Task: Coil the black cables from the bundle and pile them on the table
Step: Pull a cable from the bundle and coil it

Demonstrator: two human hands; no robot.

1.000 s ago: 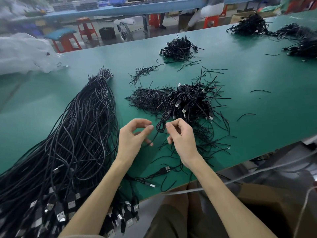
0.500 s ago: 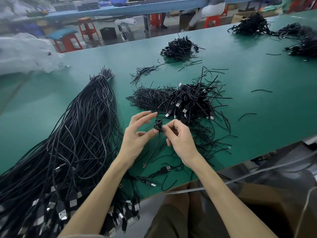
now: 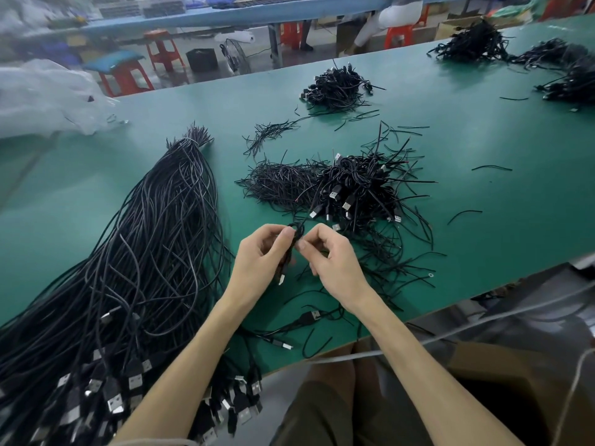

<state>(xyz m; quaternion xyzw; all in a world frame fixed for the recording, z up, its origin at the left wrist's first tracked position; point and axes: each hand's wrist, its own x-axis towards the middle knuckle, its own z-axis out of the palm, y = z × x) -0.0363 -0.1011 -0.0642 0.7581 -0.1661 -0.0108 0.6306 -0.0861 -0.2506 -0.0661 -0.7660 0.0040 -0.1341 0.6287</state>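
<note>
Looking down from the head cam: left hand [image 3: 260, 257] and right hand [image 3: 333, 263] both have fingers curled in, pinching one thin black cable [image 3: 295, 238] wound into a small coil between them, just above the near edge of the green table [image 3: 489, 226]. Long bundle of straight black USB cables [image 3: 145, 252] fills the near-left corner, and the pile of coiled black cables [image 3: 357, 188] sits just beyond the hands.

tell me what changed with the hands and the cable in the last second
The left hand and right hand drew together and curled in; the loose black cable is now a small coil pinched between them, plug hanging below. The bundle and the coiled pile stayed put.
</note>
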